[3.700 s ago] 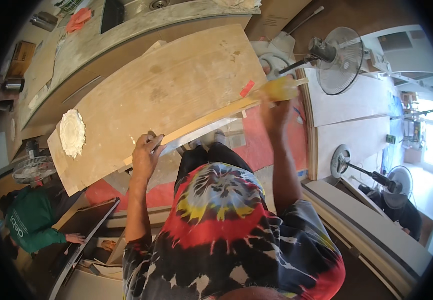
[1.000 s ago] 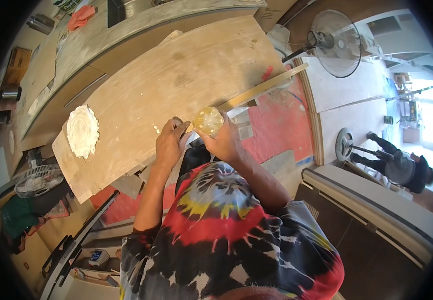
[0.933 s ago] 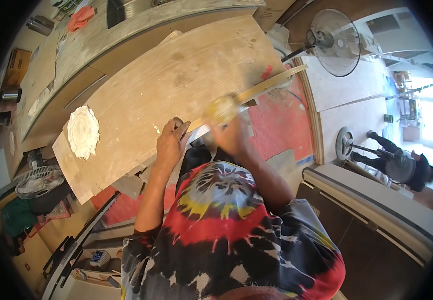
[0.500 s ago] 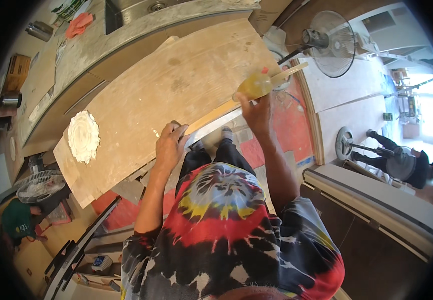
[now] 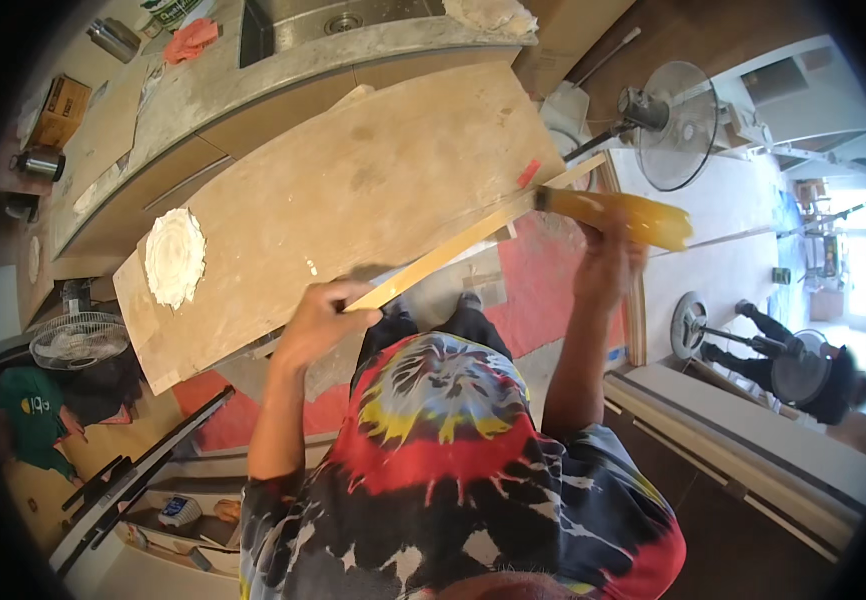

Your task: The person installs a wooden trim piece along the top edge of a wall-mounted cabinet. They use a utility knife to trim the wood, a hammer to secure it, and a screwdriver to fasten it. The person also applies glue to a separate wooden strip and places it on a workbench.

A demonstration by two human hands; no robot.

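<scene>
My left hand (image 5: 318,322) is closed on the near end of a long, thin wooden strip (image 5: 438,258), thumb on top. The strip slants away to the right along the near edge of a wooden board (image 5: 353,170), and part of its face looks yellow and glossy. My right hand (image 5: 608,262) is wrapped round a translucent yellow bottle (image 5: 643,220), held almost level. The bottle's dark narrow end points left, close to the strip. A small red piece (image 5: 528,173) lies at the board's right end. Motion blurs my right hand a little.
White paste (image 5: 175,257) sits in a mound on the board's left end. Beyond the board runs a counter with a sink (image 5: 328,25). Fans stand at right (image 5: 678,125) and left (image 5: 81,340). A person in green (image 5: 38,420) is at far left, another person (image 5: 823,380) at far right.
My right hand has moved right and turned the bottle so its narrow end points left. My left hand has shifted slightly left and nearer with the strip.
</scene>
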